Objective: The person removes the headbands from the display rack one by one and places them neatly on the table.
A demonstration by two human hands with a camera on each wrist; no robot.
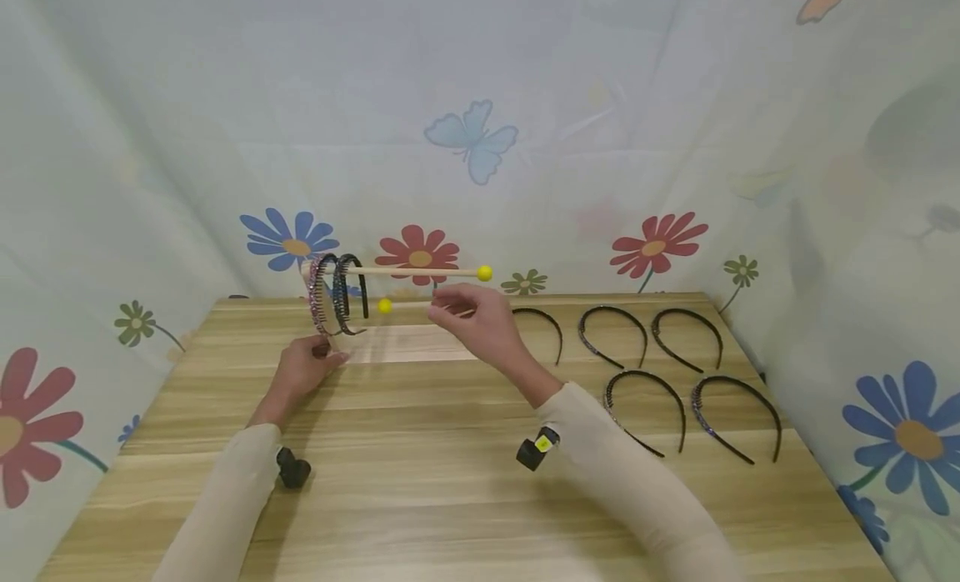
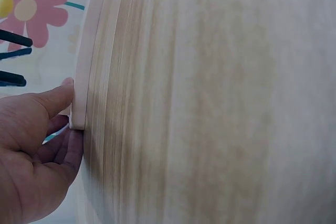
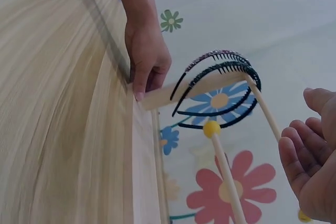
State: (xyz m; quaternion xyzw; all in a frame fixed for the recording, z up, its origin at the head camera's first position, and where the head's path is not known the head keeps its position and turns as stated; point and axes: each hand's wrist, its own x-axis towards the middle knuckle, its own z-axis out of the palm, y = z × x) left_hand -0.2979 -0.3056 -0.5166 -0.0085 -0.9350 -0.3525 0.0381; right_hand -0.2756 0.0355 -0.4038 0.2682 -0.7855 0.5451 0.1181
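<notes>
A wooden stand (image 1: 420, 345) lies along the back of the table, with two horizontal rods ending in yellow balls. Two dark toothed headbands, one with pinkish glitter (image 1: 316, 294) and one darker (image 1: 341, 294), hang on the upper rod (image 1: 420, 272) near its left post. My left hand (image 1: 302, 367) grips the left end of the stand's base (image 2: 81, 77), thumb on one side and fingers on the other. Over the lower rod (image 1: 411, 304), my right hand (image 1: 480, 319) hovers with loosely bent fingers and nothing between them (image 3: 315, 156). It hides the rod's right part.
Several glittery black headbands lie at the table's right, including a front one (image 1: 738, 415) and a back one (image 1: 686, 336). Another headband (image 1: 551, 328) is partly covered by my right hand. A flowered cloth (image 1: 472, 207) hangs behind the wooden table (image 1: 420, 482).
</notes>
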